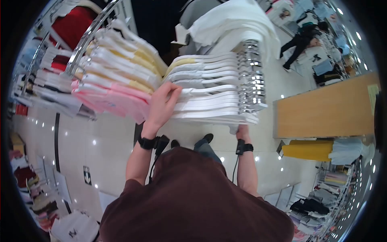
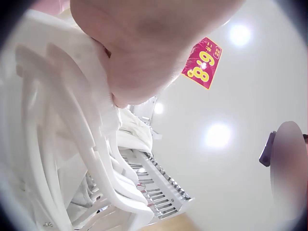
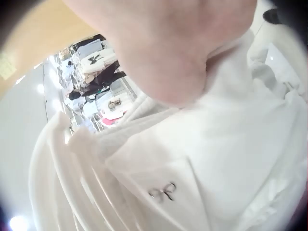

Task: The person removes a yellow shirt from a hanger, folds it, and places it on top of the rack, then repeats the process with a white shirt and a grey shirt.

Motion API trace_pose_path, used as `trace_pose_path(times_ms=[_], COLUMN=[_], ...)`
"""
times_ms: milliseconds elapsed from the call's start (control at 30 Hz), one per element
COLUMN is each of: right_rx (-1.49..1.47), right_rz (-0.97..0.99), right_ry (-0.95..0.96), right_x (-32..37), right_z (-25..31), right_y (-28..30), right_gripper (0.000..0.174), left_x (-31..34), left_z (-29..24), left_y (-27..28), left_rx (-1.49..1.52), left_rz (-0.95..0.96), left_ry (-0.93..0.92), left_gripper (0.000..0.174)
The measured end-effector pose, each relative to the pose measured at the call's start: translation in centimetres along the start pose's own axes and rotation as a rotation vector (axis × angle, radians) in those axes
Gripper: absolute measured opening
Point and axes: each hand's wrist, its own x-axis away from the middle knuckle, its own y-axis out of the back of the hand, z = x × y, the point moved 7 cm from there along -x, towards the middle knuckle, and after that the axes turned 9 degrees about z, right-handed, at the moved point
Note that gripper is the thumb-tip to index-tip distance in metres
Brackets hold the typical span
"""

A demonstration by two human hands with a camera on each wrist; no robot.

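Note:
White clothes hangers hang in a close row on a metal rack arm, with white garments on them. My left hand is at the left ends of the hangers, its bent fingers pinching the shoulder of a white shirt. In the left wrist view the palm covers those fingertips. Below the front right end of the row, my right hand grips white cloth; the hangers hide part of it. In the right wrist view, a white shirt with a small embroidered bow lies right under that hand, its fingers hidden.
Pink and yellow garments hang to the left of the row. White cloth drapes behind it. On the right stands a wooden panel, with a yellow garment near it. Another person is at the far right racks.

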Motion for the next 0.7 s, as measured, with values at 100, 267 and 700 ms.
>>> trace_pose_path(times_ms=[100,267,700], right_rx=[0.344,1.233,0.107], right_rz=[-0.042,0.086,0.475], right_ry=[0.063,0.019,-0.366], right_x=[-0.8,1.1,13.3], right_z=[-3.5,-4.4,2.8], right_y=[2.3,-9.2,-18.2], right_gripper=[0.049,0.043,0.059], left_x=[-0.6,-0.6,5.0], left_z=[0.0,-0.2,16.7], left_y=[-0.7,-2.6,-2.2], left_rx=[-0.076,-0.188,0.033], left_rz=[-0.001,0.115,0.351], left_ry=[0.077,0.056,0.367], left_gripper=[0.015,0.019,0.027])
